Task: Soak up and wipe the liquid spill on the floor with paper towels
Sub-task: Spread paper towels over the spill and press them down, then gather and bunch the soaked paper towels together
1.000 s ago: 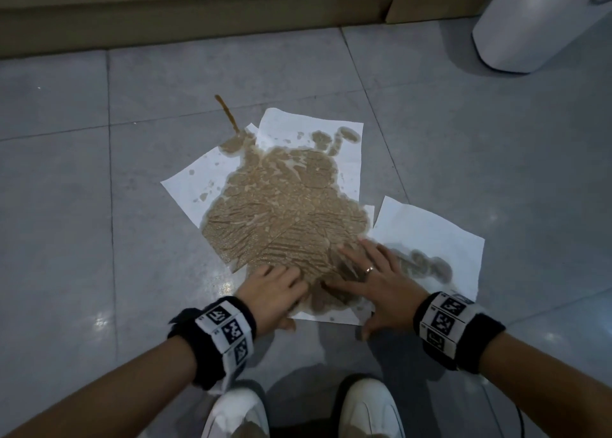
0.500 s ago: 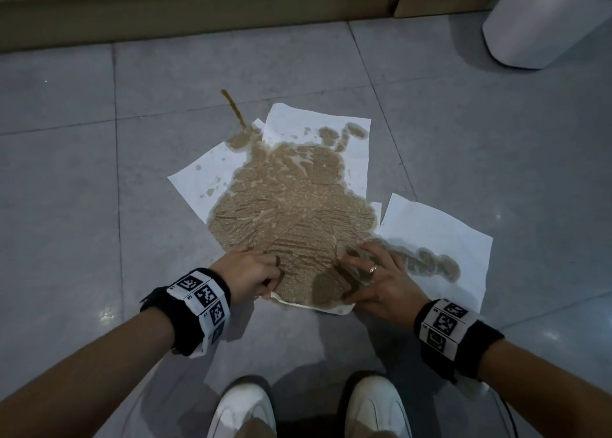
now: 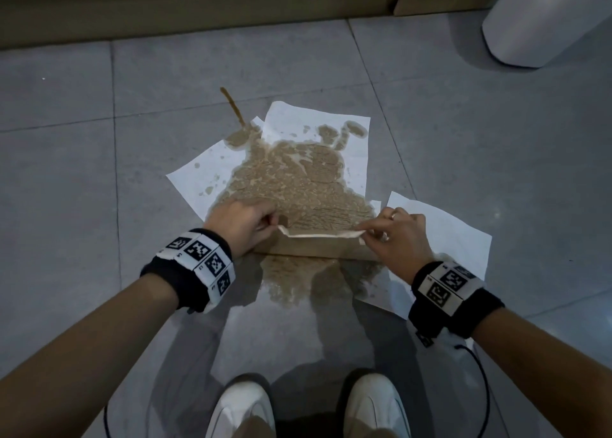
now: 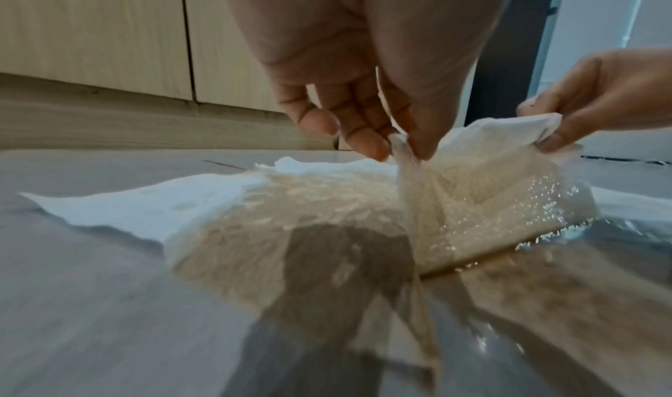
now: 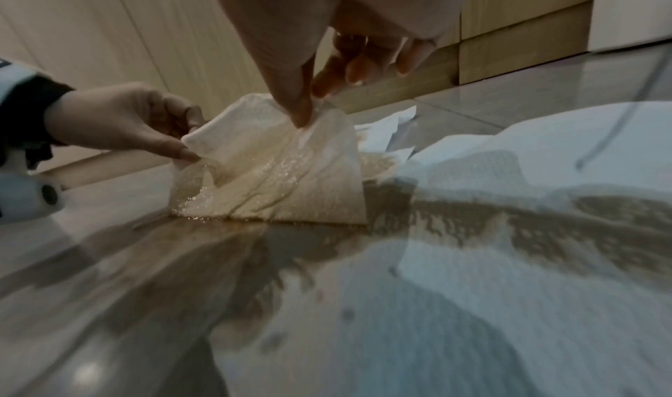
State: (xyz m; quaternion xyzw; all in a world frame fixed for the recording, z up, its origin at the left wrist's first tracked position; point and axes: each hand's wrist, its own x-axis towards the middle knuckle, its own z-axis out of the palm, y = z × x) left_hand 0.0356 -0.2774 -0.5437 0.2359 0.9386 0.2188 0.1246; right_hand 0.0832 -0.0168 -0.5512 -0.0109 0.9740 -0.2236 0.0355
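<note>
Several white paper towels [image 3: 298,185] lie overlapped on the grey tile floor, soaked brown through the middle. My left hand [image 3: 245,223] pinches the near left corner of the soaked towel [image 4: 472,202] and my right hand [image 3: 394,235] pinches its near right corner [image 5: 276,173]; the near edge is lifted off the floor. Under that lifted edge a brown spill [image 3: 304,282] lies wet on the tile [image 5: 218,248]. A thin brown streak [image 3: 231,102] runs out beyond the towels' far edge. Another towel [image 3: 440,232], mostly white, lies to the right under my right hand.
A wooden cabinet base [image 3: 198,10] runs along the far side. A white rounded bin [image 3: 546,20] stands at the far right. My two white shoes [image 3: 245,407] are just behind the spill. A thin cable [image 3: 480,371] hangs from my right wrist.
Both hands went from pressing flat on the towels to pinching the near corners, and the near edge has come up, uncovering the wet spill beneath.
</note>
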